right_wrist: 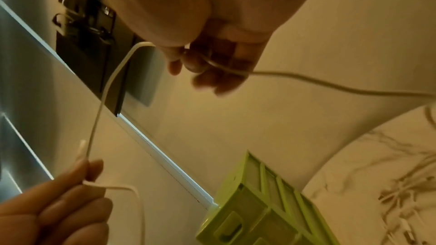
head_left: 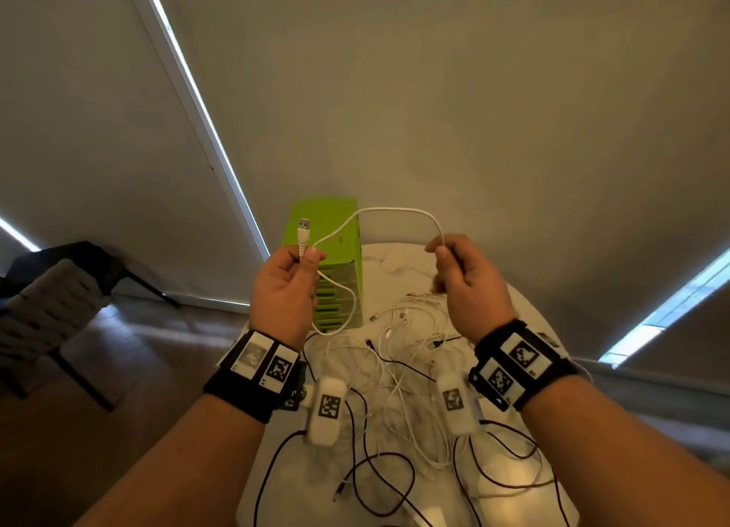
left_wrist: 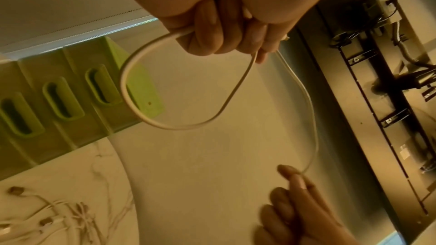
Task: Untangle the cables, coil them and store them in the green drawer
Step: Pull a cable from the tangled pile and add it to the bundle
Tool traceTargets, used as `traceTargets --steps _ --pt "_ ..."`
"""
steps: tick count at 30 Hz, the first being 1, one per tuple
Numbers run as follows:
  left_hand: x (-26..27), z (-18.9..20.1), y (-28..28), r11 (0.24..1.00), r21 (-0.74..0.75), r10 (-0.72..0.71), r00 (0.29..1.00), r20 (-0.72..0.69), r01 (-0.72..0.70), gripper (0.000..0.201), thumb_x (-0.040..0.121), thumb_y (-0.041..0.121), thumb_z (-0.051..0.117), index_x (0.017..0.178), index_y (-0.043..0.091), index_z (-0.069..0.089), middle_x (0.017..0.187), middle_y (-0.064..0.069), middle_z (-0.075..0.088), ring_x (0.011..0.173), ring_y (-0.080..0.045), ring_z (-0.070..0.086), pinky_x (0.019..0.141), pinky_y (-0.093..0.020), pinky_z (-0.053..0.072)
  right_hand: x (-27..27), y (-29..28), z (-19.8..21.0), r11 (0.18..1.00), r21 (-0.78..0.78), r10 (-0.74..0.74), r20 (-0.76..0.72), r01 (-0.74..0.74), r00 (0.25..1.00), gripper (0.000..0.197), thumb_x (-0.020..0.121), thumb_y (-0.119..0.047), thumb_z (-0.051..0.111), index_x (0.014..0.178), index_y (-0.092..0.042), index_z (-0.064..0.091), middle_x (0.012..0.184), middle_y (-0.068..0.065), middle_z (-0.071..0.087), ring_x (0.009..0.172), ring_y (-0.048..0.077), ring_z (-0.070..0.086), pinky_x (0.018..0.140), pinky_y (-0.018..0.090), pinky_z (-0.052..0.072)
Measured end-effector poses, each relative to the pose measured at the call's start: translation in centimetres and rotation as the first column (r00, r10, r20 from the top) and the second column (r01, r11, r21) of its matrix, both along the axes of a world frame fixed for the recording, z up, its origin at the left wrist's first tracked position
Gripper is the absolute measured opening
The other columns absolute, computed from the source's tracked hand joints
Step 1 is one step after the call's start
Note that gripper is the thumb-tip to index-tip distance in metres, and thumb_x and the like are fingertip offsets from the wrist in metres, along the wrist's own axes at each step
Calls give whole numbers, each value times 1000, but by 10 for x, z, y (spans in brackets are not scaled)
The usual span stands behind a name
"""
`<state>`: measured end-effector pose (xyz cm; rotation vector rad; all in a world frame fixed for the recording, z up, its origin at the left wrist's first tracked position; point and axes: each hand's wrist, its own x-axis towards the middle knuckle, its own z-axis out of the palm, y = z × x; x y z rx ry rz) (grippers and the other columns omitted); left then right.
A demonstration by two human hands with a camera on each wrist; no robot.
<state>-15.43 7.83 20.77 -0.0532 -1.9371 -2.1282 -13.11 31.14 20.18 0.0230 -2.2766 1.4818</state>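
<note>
The fingers (head_left: 312, 255) of the left hand (head_left: 282, 289) are pinched on a thin white charging cable (head_left: 395, 210) just below its silver USB plug (head_left: 303, 224), which stands upright above the thumb; a first loop of the same cable is gathered under that pinch and hangs down below the hand. The fingers (head_left: 438, 252) of the right hand (head_left: 470, 285) are closed around the cable further along, so that a slack arch is held between the two hands, both of which are raised well above the tabletop. The hold appears to be chosen so that the next turn can be laid onto the loop, and coiling seems only just begun. From the right hand, the rest of the cable runs off toward the tabletop; its far end cannot be made out. Behind the left hand, a lime-green plastic drawer unit (head_left: 343, 285) with slotted handles is seen standing at the far edge of the round, white marble-patterned tabletop (head_left: 513, 475); its drawers appear closed. Below and between the wrists, a tangled heap of white and dark cables (head_left: 395, 368) is spread across the tabletop, seemingly not yet sorted. A dark chair (head_left: 55, 301) is seen on the floor at the left.
</note>
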Motion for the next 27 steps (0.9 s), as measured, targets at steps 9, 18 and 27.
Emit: traceTargets --steps 9,18,27 --pt "-3 -60 26 968 -210 -109 985 133 135 18 95 35 68 84 22 74 52 14 50 46 -5 39 49 -24 32 47 71 -2 735 656 -323 117 171 939 38 104 -28 38 136 -42 52 87 -7 65 77 22 62 64 32 46" --pt "26 -107 75 919 -149 -292 885 362 365 25 106 19 50 83 14 59 53 7 37 45 -13 28 46 -23 23 117 102 -129 658 502 -397 864 -561 309 31 99 -23 49 121 -11 67 123 11 67 115 30 64 91 37 51" --pt "54 -78 95 873 -104 -441 863 247 476 24 110 19 36 98 16 57 84 -10 74 87 -25 68 86 -39 50 98 49 -78 954 190 90 554 -232 828 43 95 -33 57 138 -35 58 138 -17 58 123 2 54 105 29 44"
